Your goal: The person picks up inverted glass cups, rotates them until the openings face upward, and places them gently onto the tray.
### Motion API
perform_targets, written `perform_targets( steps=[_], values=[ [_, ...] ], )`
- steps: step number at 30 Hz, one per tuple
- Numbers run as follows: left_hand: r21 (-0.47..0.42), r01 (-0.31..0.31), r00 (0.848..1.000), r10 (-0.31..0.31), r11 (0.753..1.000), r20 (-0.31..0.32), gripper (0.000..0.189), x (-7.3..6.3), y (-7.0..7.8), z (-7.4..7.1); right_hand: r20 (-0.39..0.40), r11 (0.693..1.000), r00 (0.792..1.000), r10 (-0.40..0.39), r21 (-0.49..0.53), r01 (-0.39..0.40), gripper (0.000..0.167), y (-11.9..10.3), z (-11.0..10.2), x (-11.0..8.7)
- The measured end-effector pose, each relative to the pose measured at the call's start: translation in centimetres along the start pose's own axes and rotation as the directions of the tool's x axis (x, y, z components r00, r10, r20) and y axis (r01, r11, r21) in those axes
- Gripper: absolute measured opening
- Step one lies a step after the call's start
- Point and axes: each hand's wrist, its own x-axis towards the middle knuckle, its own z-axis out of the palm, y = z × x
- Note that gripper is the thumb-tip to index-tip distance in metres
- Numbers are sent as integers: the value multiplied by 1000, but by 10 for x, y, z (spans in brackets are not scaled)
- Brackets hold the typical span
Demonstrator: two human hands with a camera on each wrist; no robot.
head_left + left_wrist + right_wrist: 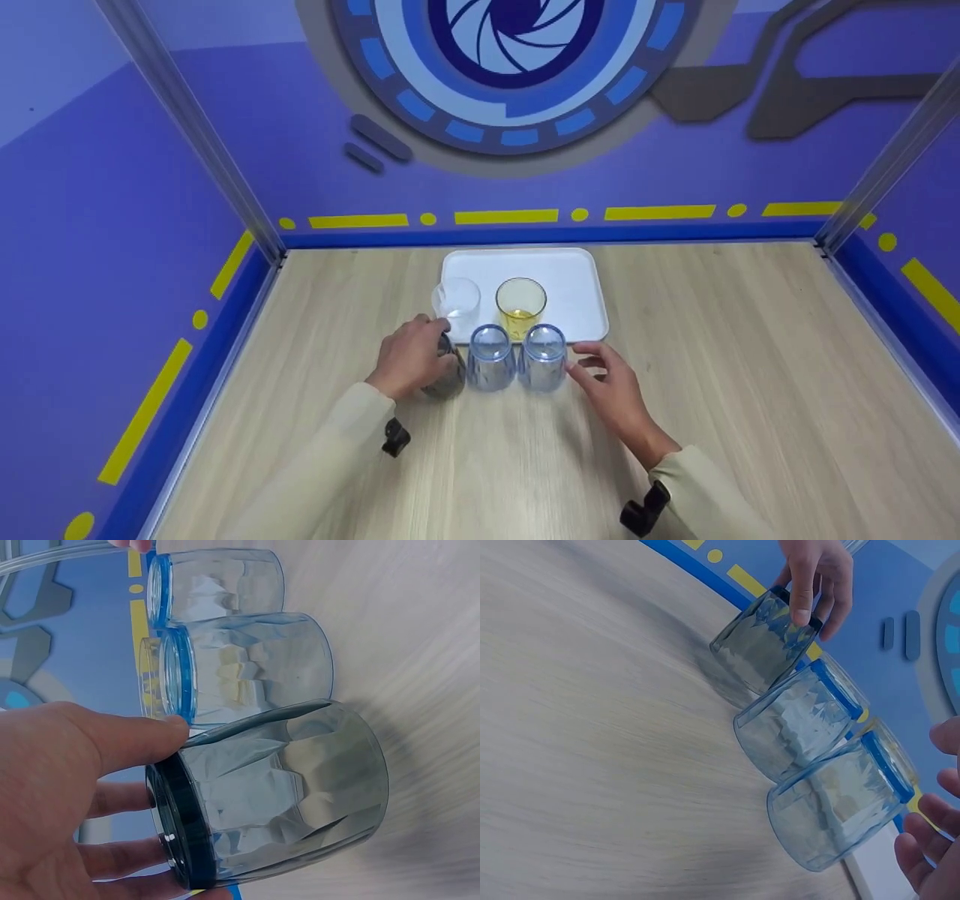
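My left hand (411, 356) grips a smoky grey glass (292, 795) round its base, thumb on one side and fingers on the other. This glass is upside down, its mouth toward the wooden table. Just right of it, two clear bluish glasses stand inverted side by side: a middle one (492, 364) and a right one (544, 364). Beside the right glass is my right hand (615, 386), fingers loosely bent and holding nothing. The right wrist view shows its fingers (930, 821) spread near that glass's base.
Behind the glasses a white tray (577, 292) lies near the back wall. On it stand an upright yellow-tinted glass (521, 296) and a clear cup (456, 294) at the left. Blue printed panels (225, 127) enclose the wooden table (712, 315) at the back and sides.
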Motion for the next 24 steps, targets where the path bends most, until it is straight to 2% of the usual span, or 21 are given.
perform_targets(
  steps=[8,24],
  values=[
    [-2,-35,999,35,999,-25,42,-3,2,-5,1,1000,1000,11,-4,-11,33,-2,0,-1],
    [13,-41,999,42,999,-17,41,-9,9,-15,30,1000,999,17,0,-17,33,-1,-2,-1]
  ],
)
